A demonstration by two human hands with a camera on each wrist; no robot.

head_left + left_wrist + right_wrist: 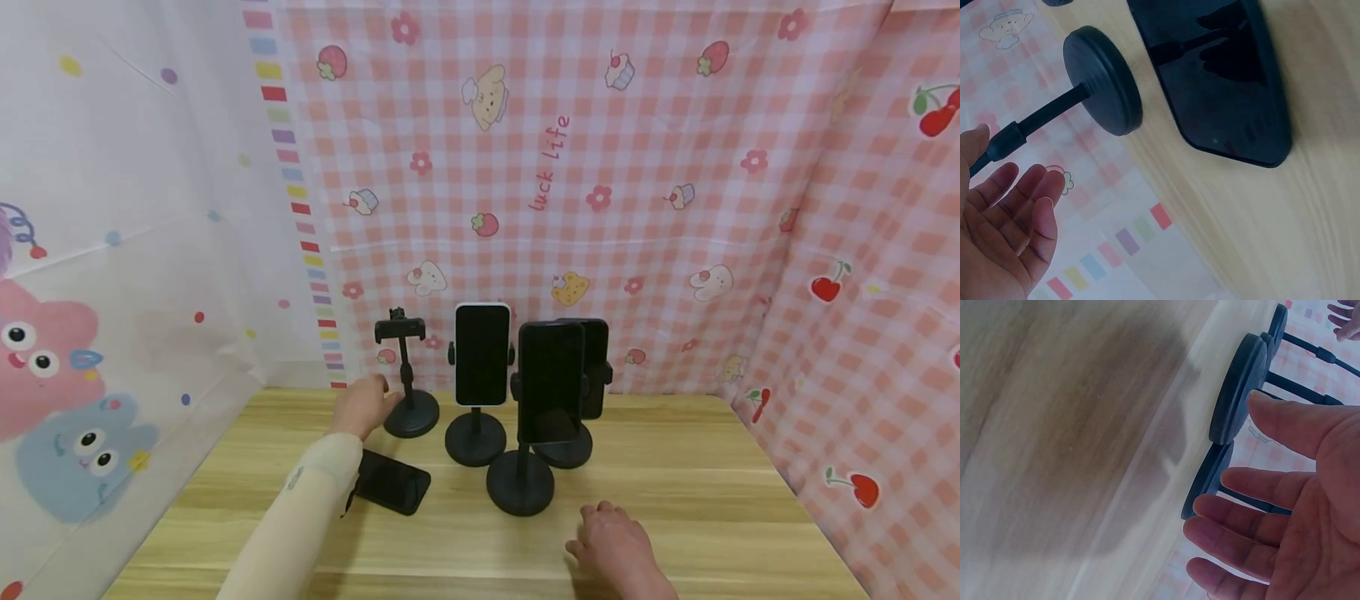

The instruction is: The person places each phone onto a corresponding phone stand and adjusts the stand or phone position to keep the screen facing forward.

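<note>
My left hand (363, 407) is beside the stem of a black phone stand (412, 414) whose clamp holds no phone. In the left wrist view its fingers (1040, 194) are loosely bent, with nothing between them and the thumb; contact with the stem cannot be made out. A black phone (393, 483) lies flat on the table near my left sleeve. My right hand (613, 546) hovers low over the table's front right, fingers spread and relaxed. Nearest to it is a front phone stand (521, 485) carrying a dark phone (551, 375).
Behind the front stand are a stand (476, 442) bearing a white-edged phone (482, 354) and another stand (573, 450) with a dark phone (596, 367), partly hidden. The wooden table (697, 492) meets patterned cloth (660, 250) at the back and sides.
</note>
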